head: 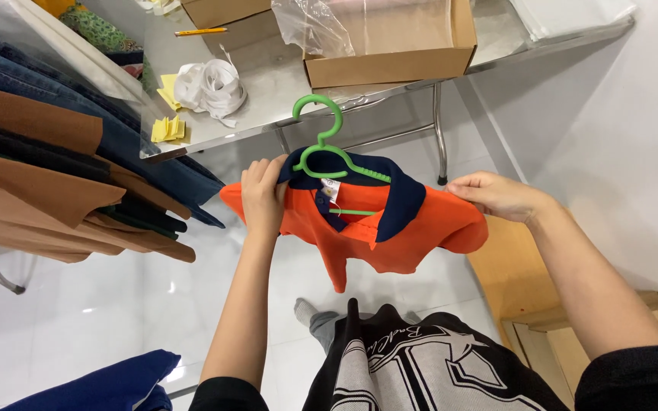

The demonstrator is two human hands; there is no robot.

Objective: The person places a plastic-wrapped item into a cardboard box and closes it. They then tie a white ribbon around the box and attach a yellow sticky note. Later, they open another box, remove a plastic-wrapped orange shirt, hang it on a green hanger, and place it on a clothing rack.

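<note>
Gripping one small orange polo shirt (390,236) at both shoulders, the hands hold it in the air above a glossy white tiled floor (93,304). The left hand (263,196) is closed on the shoulder beside the navy collar (405,202); the right hand (496,195) pinches the other shoulder seam. The shirt is soft knit, its collar folded flat, and it hangs on one green plastic hanger (329,152) with a round open hook.

Behind it stands a steel bench (268,91) on thin tubular legs, its top brushed and shiny. On the bench rest two brown cardboard boxes, the nearer box (390,53) holding crinkled clear plastic, plus a bundle of white cloth (211,87), yellow paper slips (167,129) and one yellow pencil (199,32). At the left hang brown and denim garments (47,152).
</note>
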